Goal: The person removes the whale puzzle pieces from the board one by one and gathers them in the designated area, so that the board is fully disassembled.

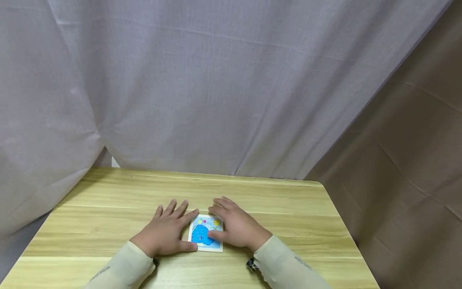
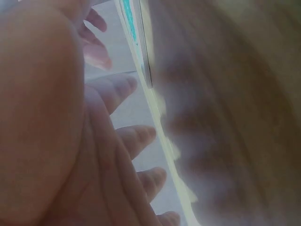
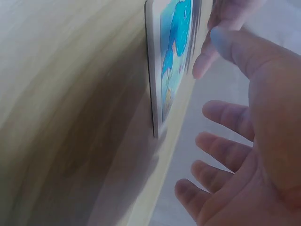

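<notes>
A small square picture board (image 1: 202, 237) lies flat on the wooden table, with a pale border, a large blue shape and a yellow sun printed on it. At its left side is my left hand (image 1: 166, 235), fingers spread, the index fingertip by the top left corner and the thumb tip over the lower left edge. My right hand (image 1: 240, 226) hovers on the other side, its thumb overlapping the picture in the head view. From the right wrist, the fingers (image 3: 225, 115) look spread and hold nothing; the board's thin edge (image 3: 154, 94) shows beside them.
The light wood-grain table (image 1: 288, 216) has a rounded far right corner. Grey curtain (image 1: 202, 88) hangs behind its back edge and down the left side, and a browner cloth (image 1: 404, 172) covers the right. A dark band (image 1: 252, 265) shows under the right sleeve.
</notes>
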Action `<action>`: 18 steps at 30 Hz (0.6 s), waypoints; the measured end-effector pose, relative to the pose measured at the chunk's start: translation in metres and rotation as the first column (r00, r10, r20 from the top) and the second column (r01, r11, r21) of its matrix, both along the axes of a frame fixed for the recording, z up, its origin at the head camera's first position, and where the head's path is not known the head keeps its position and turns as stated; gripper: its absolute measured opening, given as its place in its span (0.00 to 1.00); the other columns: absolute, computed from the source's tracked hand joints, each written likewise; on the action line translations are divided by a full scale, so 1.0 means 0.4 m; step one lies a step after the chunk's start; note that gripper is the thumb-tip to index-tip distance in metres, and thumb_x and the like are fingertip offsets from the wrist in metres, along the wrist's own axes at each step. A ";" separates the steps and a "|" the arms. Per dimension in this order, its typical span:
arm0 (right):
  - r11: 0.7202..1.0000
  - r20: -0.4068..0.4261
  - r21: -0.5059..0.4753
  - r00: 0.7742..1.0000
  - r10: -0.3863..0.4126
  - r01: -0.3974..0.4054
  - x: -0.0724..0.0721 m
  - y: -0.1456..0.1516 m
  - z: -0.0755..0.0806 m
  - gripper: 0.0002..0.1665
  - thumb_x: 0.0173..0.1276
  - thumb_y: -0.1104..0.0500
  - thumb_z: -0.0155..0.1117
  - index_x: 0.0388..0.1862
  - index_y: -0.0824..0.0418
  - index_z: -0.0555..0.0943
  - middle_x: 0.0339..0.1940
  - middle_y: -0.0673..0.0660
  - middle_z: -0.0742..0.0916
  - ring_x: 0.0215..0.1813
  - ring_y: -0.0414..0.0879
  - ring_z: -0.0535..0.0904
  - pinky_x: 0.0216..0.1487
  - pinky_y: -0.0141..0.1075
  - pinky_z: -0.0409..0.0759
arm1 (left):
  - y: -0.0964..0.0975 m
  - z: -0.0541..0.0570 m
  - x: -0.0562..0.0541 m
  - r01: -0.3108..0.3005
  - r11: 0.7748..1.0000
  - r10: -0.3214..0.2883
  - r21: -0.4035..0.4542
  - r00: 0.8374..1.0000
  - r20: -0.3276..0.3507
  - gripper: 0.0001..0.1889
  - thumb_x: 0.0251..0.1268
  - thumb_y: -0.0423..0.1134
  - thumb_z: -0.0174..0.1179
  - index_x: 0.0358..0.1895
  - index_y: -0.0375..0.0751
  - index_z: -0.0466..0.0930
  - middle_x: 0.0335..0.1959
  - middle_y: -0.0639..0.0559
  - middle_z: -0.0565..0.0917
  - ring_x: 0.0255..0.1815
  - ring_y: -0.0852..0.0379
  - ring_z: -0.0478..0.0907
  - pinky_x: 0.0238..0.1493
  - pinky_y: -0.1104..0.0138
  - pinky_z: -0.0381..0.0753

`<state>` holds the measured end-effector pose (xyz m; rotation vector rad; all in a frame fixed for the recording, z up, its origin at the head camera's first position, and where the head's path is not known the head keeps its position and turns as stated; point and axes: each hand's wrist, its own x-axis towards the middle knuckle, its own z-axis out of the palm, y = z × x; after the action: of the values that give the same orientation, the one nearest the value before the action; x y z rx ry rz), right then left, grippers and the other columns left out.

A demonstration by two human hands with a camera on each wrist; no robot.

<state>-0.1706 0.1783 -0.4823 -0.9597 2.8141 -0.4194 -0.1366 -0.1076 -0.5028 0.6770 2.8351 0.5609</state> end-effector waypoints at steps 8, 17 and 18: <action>0.999 -0.039 0.037 0.999 0.010 -0.009 -0.017 -0.040 -0.010 0.35 0.79 0.37 0.73 0.76 0.54 0.84 0.80 0.56 0.83 0.83 0.54 0.77 0.84 0.52 0.77 | 0.007 -0.003 -0.003 -0.013 1.000 0.013 0.004 0.999 0.050 0.55 0.61 0.81 0.70 0.89 0.65 0.67 0.94 0.40 0.58 0.94 0.23 0.48 0.82 0.18 0.51; 0.996 -0.089 0.087 0.995 0.045 -0.037 -0.024 -0.073 -0.009 0.31 0.77 0.37 0.74 0.69 0.53 0.89 0.61 0.49 0.88 0.61 0.46 0.81 0.71 0.46 0.83 | 0.007 0.000 -0.004 -0.025 1.000 0.024 0.015 0.997 0.073 0.54 0.60 0.80 0.72 0.89 0.67 0.67 0.94 0.40 0.57 0.93 0.22 0.48 0.80 0.15 0.51; 0.995 -0.088 0.094 0.995 0.046 -0.038 -0.026 -0.077 -0.011 0.31 0.77 0.37 0.74 0.69 0.53 0.89 0.60 0.49 0.88 0.59 0.46 0.81 0.69 0.45 0.83 | 0.007 0.000 -0.004 -0.026 1.000 0.024 0.016 0.997 0.073 0.54 0.60 0.80 0.72 0.89 0.67 0.67 0.94 0.40 0.57 0.93 0.21 0.48 0.80 0.15 0.51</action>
<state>-0.1810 0.1474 -0.4866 -1.0414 2.8582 -0.2444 -0.1382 -0.1049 -0.5028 0.6122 2.7782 0.6017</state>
